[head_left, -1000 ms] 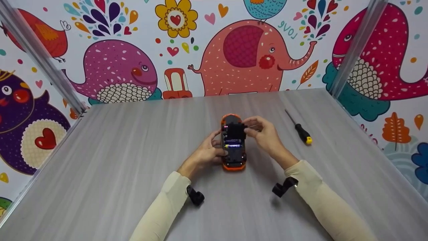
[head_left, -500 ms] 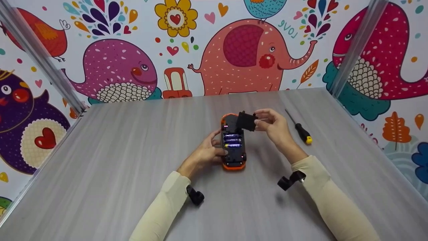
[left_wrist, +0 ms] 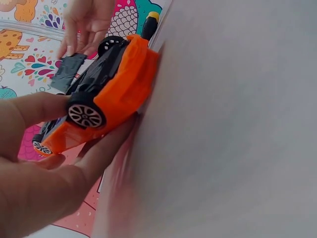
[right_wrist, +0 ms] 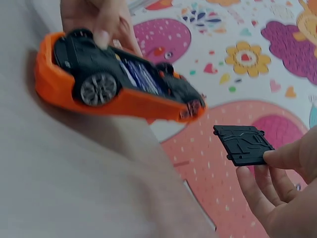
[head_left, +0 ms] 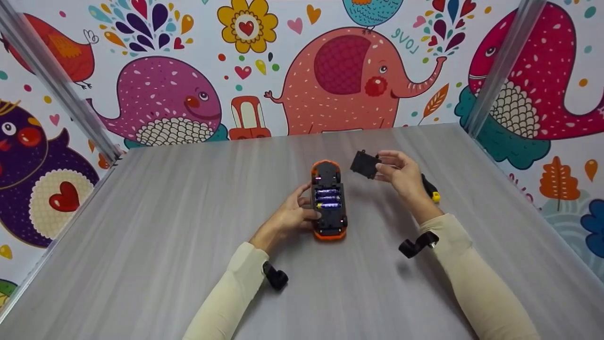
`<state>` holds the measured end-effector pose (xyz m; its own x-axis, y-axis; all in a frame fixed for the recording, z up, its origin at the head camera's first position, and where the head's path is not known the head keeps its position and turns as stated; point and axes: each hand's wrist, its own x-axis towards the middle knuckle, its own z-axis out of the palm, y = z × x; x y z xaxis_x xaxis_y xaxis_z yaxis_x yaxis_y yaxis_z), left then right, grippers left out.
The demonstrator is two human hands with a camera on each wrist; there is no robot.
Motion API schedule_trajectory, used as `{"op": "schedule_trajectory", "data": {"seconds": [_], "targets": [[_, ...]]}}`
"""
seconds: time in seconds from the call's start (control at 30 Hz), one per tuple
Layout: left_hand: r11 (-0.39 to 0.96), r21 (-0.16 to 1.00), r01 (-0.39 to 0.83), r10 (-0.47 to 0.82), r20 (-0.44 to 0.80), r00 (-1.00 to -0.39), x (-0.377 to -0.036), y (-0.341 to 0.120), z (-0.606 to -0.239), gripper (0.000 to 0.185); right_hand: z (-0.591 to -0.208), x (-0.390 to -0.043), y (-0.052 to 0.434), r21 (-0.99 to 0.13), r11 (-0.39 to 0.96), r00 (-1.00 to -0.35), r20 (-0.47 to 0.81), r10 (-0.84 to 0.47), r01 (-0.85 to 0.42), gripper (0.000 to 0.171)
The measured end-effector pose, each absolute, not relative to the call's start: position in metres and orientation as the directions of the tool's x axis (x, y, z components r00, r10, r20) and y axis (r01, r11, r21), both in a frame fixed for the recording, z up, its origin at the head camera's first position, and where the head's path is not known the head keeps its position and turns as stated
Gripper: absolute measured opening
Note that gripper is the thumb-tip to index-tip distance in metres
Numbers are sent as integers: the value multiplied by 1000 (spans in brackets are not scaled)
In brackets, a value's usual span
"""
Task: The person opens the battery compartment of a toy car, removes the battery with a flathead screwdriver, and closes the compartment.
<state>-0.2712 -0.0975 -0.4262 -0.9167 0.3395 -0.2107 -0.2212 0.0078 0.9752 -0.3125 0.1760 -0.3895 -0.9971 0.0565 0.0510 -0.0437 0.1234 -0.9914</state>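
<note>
An orange toy car [head_left: 330, 222] is upside down near the middle of the table, its black underside facing up. Several blue batteries [head_left: 328, 198] lie in its uncovered compartment. My left hand [head_left: 289, 216] grips the car from the left side, thumb on the underside by a wheel [left_wrist: 85, 114] and fingers underneath. To the right of the car and raised above the table, my right hand [head_left: 401, 177] pinches a black battery cover [head_left: 365, 164] by its edge. The cover [right_wrist: 245, 144] is apart from the car, and its moulded face shows in the right wrist view.
A screwdriver with a black and yellow handle [head_left: 430, 189] lies on the grey table [head_left: 188, 226] beyond my right hand, its shaft hidden by the hand. Walls with printed cartoon animals [head_left: 349, 85] stand at the back and sides.
My right hand has lifted the battery cover off the car and carried it to the right, baring the batteries. The left hand and the car have stayed in place.
</note>
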Motion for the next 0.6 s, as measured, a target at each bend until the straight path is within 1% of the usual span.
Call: {"op": "schedule_trajectory", "data": {"seconds": [0.1, 0.33, 0.5, 0.6], "targets": [[3, 977, -212, 339, -201, -919, -272, -97, -427, 93, -394, -318, 186, -995, 96, -997, 13, 77, -6, 41], [31, 979, -200, 332, -198, -922, -272, -97, -425, 92, -407, -330, 206, -998, 18, -992, -66, 104, 68, 38], [36, 981, -190, 333, -191, -923, -271, -97, -425, 92, -419, -336, 212, -990, -40, -986, -139, 93, 136, 48], [29, 981, -194, 333, -192, -923, -271, -97, -426, 92, -426, -337, 214, -984, -37, -981, -177, 74, 175, 53]]}}
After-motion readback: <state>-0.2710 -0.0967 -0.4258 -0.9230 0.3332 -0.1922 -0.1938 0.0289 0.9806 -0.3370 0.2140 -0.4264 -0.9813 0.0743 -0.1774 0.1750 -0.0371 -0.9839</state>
